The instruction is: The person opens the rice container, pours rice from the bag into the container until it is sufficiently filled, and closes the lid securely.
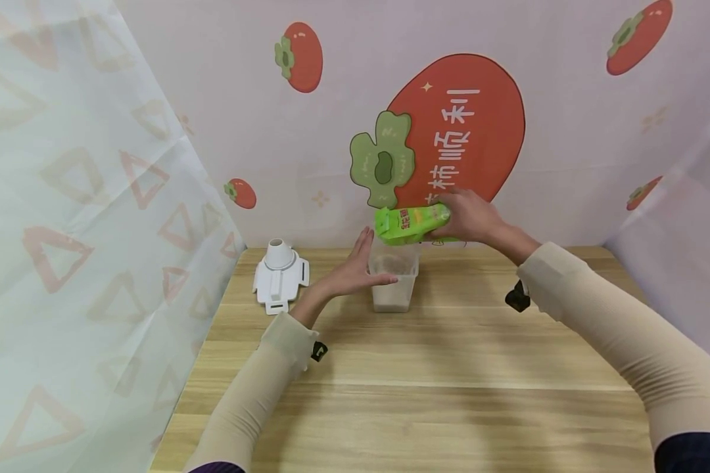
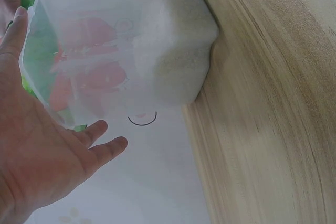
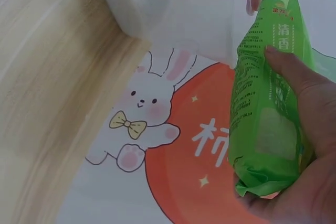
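Note:
My right hand grips a bright green rice bag, lying nearly level with its end over a translucent plastic container. In the right wrist view, the thumb lies along the bag's printed face and the other fingers are mostly hidden behind it. The container stands upright on the table, with a pale grainy layer in its lower part. At the container's rim, my left hand has its thumb and fingers spread, and nothing is gripped in it.
A white plastic piece with a cone-shaped top lies at the table's back left. Behind the wooden table hangs a backdrop printed with persimmons, close behind the container. Another printed sheet runs along the left side.

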A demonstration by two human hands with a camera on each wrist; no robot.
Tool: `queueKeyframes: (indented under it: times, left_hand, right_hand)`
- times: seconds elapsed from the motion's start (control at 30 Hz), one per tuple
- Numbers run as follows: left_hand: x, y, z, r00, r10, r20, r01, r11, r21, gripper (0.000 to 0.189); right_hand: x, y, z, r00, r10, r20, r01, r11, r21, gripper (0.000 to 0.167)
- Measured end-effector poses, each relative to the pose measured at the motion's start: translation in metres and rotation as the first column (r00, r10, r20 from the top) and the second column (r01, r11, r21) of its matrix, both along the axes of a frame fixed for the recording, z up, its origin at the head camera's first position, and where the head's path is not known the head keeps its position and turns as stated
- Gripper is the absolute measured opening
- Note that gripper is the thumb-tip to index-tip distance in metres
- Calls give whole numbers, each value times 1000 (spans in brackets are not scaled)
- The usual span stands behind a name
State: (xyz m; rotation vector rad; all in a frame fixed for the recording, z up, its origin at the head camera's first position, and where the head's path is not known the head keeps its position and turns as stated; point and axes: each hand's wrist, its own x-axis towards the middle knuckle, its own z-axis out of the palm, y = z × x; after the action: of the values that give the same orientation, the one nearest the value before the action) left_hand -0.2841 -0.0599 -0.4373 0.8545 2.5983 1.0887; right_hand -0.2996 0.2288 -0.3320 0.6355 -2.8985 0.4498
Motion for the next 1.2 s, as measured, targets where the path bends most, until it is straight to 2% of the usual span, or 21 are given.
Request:
queueKeyframes:
  times: [0.13, 0.43, 0.63, 0.93, 1.2]
  left_hand:
    - [0, 0, 1, 1000, 1, -4, -1, 1000, -5, 127]
    - [0, 0, 2, 1000, 10, 4, -10, 1000, -12, 125]
    - [-1, 0, 2, 1000, 16, 8, -16, 1000, -4, 124]
    - [-2, 0, -3, 1000, 17, 9, -17, 1000, -3, 125]
    - [1, 0, 0, 1000, 11, 15, -11, 1000, -2, 124]
  right_hand:
    - [-1, 3, -4, 999, 24, 32, -23, 999, -38, 69]
    - [-5, 16, -12, 994, 31, 109, -16, 990, -140, 72]
    - [-6, 28, -15, 993, 25, 114, -2, 981, -192, 72]
    - [1, 55, -24, 985, -45, 164, 72, 984, -166, 69]
    - [2, 85, -36, 976, -65, 209, 100, 982, -158, 69]
